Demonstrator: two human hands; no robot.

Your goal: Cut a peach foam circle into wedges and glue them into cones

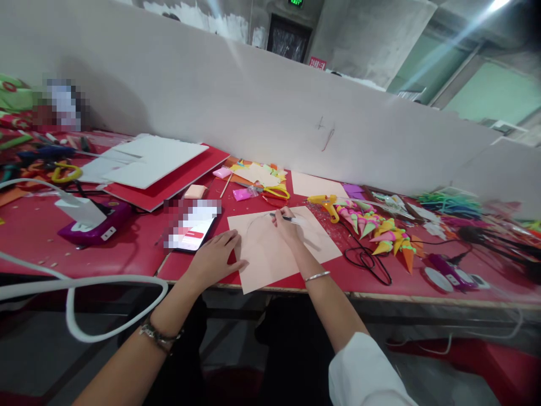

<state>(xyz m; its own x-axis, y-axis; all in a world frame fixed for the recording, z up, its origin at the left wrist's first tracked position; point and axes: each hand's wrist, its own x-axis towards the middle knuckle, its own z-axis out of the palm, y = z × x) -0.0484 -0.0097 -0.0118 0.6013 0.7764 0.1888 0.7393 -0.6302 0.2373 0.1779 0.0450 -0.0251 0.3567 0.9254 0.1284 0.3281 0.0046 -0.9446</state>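
A pale peach sheet of paper (pixel 270 256) lies on the red table in front of me, with a faint curved dark line drawn near its upper left. My right hand (pixel 286 224) rests on the upper part of the sheet, its fingers closed around a dark pen (pixel 287 217). At the sheet's left edge lies my left hand (pixel 217 256), palm down, fingers stretched out and thumb on the paper. Just beyond it is a lit phone (pixel 193 225), partly blurred.
White and red boards (pixel 169 160) are stacked at the back left. Yellow scissors (pixel 276 193) and a yellow glue gun (pixel 325 202) lie behind the sheet. Small colourful cones (pixel 393 239) sit to the right. A purple power strip (pixel 95 228) and white cable (pixel 122 279) are on the left.
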